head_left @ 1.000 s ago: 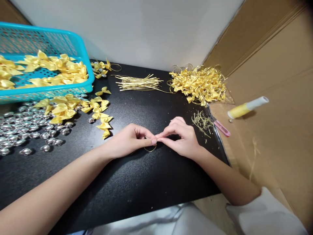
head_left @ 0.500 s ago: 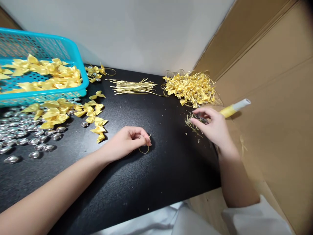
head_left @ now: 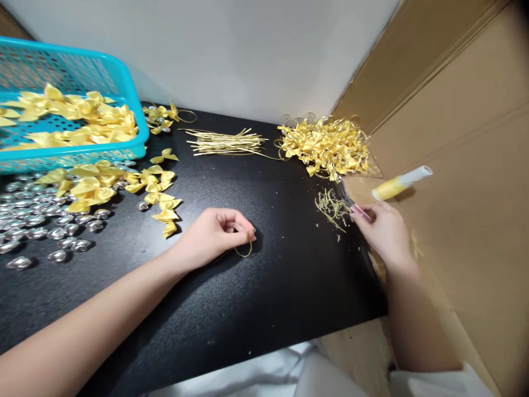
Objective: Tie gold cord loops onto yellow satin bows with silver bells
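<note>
My left hand [head_left: 221, 230], above the middle of the table, pinches a thin gold cord [head_left: 247, 252] between thumb and fingertips. A small loop of the cord hangs below the fingers; the rest is hidden in the hand. At the table's right edge, my right hand [head_left: 386, 231] is closed on the pinkish handle of small scissors [head_left: 360, 212]. Their dark metal end points away from me, toward the heap of bows. Beside them lies a pile of short gold cord clippings [head_left: 330, 208].
A turquoise basket [head_left: 142, 124] of yellow ribbon bows stands back left. Silver beads [head_left: 37, 220] and loose bows [head_left: 159, 196] lie in front. Cut gold cords [head_left: 227, 143] lie at the back, a heap of looped bows [head_left: 326, 144] back right. A yellow-white tube [head_left: 400, 183] lies beyond the right edge.
My right hand has moved right from over the clippings and now grips the scissors' handle, with more of the clippings showing. My left hand keeps its pinch on the cord, almost unmoved.
</note>
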